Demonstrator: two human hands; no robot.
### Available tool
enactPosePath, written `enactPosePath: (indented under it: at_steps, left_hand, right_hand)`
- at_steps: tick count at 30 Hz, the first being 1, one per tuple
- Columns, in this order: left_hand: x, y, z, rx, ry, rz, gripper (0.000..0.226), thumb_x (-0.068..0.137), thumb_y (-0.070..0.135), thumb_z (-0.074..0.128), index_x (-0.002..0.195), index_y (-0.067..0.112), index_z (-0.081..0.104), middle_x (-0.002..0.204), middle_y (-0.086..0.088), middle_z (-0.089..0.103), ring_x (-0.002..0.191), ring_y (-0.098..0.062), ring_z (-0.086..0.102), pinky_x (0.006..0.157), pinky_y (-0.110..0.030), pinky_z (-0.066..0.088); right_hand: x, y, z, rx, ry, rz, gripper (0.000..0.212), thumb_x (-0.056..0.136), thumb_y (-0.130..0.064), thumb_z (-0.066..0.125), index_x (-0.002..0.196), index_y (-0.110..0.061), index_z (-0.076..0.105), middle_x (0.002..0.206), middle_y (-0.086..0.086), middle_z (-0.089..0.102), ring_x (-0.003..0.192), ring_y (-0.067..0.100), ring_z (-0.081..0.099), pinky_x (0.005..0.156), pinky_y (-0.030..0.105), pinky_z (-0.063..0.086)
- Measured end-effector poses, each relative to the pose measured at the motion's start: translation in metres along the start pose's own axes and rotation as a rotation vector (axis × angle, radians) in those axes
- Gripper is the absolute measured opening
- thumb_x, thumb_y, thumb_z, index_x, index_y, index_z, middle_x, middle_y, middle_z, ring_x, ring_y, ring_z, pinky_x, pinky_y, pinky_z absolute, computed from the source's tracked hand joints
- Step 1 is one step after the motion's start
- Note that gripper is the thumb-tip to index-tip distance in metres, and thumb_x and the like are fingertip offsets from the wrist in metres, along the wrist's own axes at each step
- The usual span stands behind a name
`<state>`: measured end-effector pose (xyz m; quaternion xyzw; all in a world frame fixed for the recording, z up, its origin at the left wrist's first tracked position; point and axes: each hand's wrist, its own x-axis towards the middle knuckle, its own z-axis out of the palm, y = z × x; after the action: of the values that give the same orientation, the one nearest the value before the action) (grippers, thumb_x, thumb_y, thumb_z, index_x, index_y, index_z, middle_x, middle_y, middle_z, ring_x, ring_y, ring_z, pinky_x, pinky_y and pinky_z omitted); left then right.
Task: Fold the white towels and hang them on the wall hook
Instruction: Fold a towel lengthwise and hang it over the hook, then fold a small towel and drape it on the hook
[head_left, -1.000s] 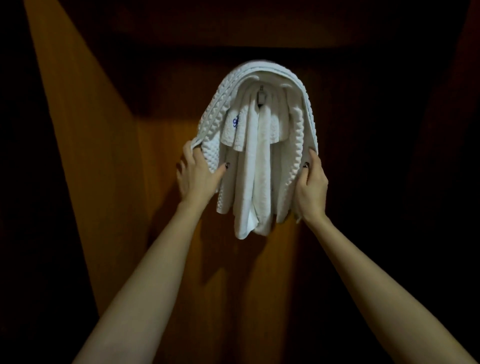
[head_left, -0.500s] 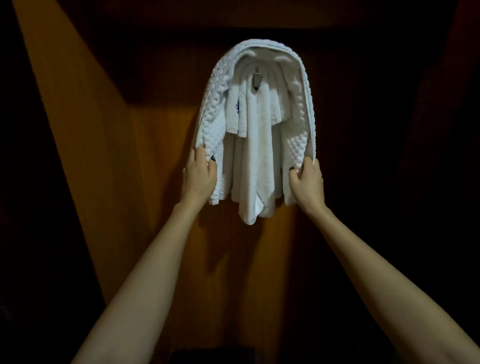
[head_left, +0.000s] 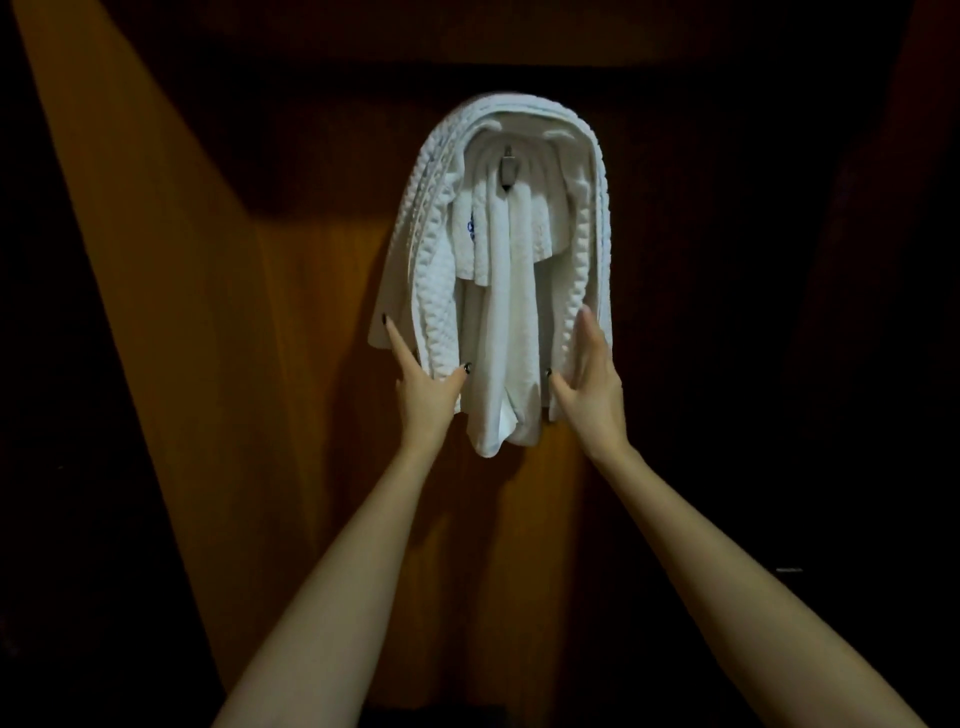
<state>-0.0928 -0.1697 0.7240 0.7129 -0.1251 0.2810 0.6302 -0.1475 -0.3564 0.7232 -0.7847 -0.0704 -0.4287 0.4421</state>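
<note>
White waffle towel (head_left: 437, 291) sits between the left hand (head_left: 428, 388) and right hand (head_left: 593, 387). Straight fingers lie against its lower sides, each grip apart, thumbs spread. It drapes over smoother towels (head_left: 506, 322) hanging from the wall hook (head_left: 508, 169) on the wooden wall (head_left: 311, 374).

Hook (head_left: 508, 169) mostly buried under towels (head_left: 519, 312), blue mark (head_left: 471, 231) unreadable

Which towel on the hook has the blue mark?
The short inner towel just left of the hook; the bumpy outer towel and the long middle towel show plain white.
</note>
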Motion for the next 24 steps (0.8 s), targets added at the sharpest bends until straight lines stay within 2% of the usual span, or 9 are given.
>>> enactPosePath:
  at_steps: [3, 5, 7, 9, 13, 16, 17, 20, 24]
  left_hand:
    - [0.008, -0.011, 0.007, 0.095, -0.025, -0.066, 0.075, 0.079, 0.018, 0.071, 0.142, 0.01, 0.032, 0.136, -0.013, 0.047, 0.125, -0.029, 0.046, 0.098, -0.04, 0.045]
    - [0.014, -0.013, 0.011, 0.125, -0.002, -0.055, 0.066, 0.079, 0.019, 0.07, 0.137, 0.008, 0.04, 0.134, -0.014, 0.049, 0.124, -0.028, 0.047, 0.096, -0.035, 0.045]
    - [0.022, -0.013, 0.014, 0.151, 0.0, -0.06, 0.039, 0.082, 0.018, 0.065, 0.116, 0.002, 0.056, 0.112, -0.017, 0.062, 0.106, -0.031, 0.06, 0.078, -0.031, 0.048]
    - [0.026, -0.016, 0.018, 0.131, 0.008, -0.087, 0.024, 0.087, 0.015, 0.06, 0.103, -0.003, 0.061, 0.098, -0.018, 0.066, 0.093, -0.033, 0.064, 0.067, -0.028, 0.043]
    - [0.03, -0.026, 0.012, 0.069, -0.127, -0.123, 0.034, 0.092, 0.015, 0.058, 0.122, -0.002, 0.054, 0.117, -0.016, 0.062, 0.106, -0.026, 0.06, 0.076, -0.025, 0.043]
    - [0.033, -0.033, -0.007, 0.026, -0.258, -0.125, 0.043, 0.094, 0.015, 0.057, 0.134, 0.001, 0.048, 0.129, -0.015, 0.058, 0.118, -0.028, 0.056, 0.095, -0.036, 0.048]
    - [0.032, -0.034, -0.015, 0.019, -0.292, -0.11, 0.046, 0.094, 0.016, 0.057, 0.136, 0.003, 0.045, 0.132, -0.014, 0.056, 0.12, -0.027, 0.055, 0.099, -0.04, 0.046]
    - [0.028, -0.029, -0.028, 0.034, -0.342, -0.06, 0.049, 0.094, 0.02, 0.056, 0.139, 0.007, 0.041, 0.135, -0.011, 0.053, 0.119, -0.021, 0.053, 0.098, -0.037, 0.046]
    - [0.012, -0.019, -0.027, 0.127, -0.329, -0.088, 0.049, 0.093, 0.029, 0.057, 0.136, 0.011, 0.041, 0.131, -0.006, 0.055, 0.108, -0.013, 0.053, 0.082, -0.026, 0.041]
  right_hand:
    - [-0.002, 0.006, 0.01, 0.023, -0.017, 0.022, 0.097, 0.087, -0.008, 0.058, 0.141, -0.065, 0.002, 0.161, -0.01, 0.016, 0.145, 0.013, 0.026, 0.101, 0.039, 0.049]
    - [0.001, 0.012, 0.015, -0.063, -0.027, 0.033, 0.098, 0.087, -0.009, 0.058, 0.14, -0.067, 0.0, 0.164, -0.002, 0.002, 0.142, 0.028, 0.033, 0.081, 0.049, 0.058]
    - [0.006, 0.015, 0.017, -0.136, -0.034, 0.043, 0.099, 0.087, -0.008, 0.058, 0.14, -0.067, -0.002, 0.163, 0.007, -0.006, 0.122, 0.031, 0.054, 0.066, 0.043, 0.06]
    - [0.012, 0.015, 0.018, -0.149, -0.033, 0.009, 0.099, 0.085, 0.0, 0.051, 0.145, -0.06, 0.001, 0.163, 0.01, -0.001, 0.103, 0.025, 0.063, 0.064, 0.035, 0.06]
    - [0.013, 0.014, 0.012, -0.071, -0.082, -0.05, 0.091, 0.084, 0.005, 0.045, 0.149, -0.05, 0.013, 0.157, -0.017, 0.018, 0.119, 0.031, 0.056, 0.091, 0.046, 0.054]
    - [0.01, 0.014, -0.001, 0.036, -0.143, -0.051, 0.084, 0.084, 0.003, 0.046, 0.148, -0.046, 0.021, 0.157, -0.018, 0.023, 0.123, 0.007, 0.054, 0.093, 0.029, 0.052]
    - [0.009, 0.013, -0.006, 0.042, -0.17, -0.042, 0.083, 0.084, 0.003, 0.046, 0.148, -0.045, 0.023, 0.158, -0.014, 0.025, 0.115, 0.003, 0.058, 0.087, 0.025, 0.054]
    - [0.007, 0.01, -0.017, -0.01, -0.217, 0.016, 0.08, 0.084, 0.002, 0.046, 0.146, -0.045, 0.026, 0.154, -0.002, 0.035, 0.061, 0.003, 0.062, 0.052, 0.017, 0.05]
    - [-0.005, -0.006, -0.015, -0.029, -0.262, 0.063, 0.079, 0.088, -0.001, 0.047, 0.146, -0.047, 0.02, 0.144, 0.004, 0.045, 0.057, 0.011, 0.063, 0.047, 0.026, 0.052]
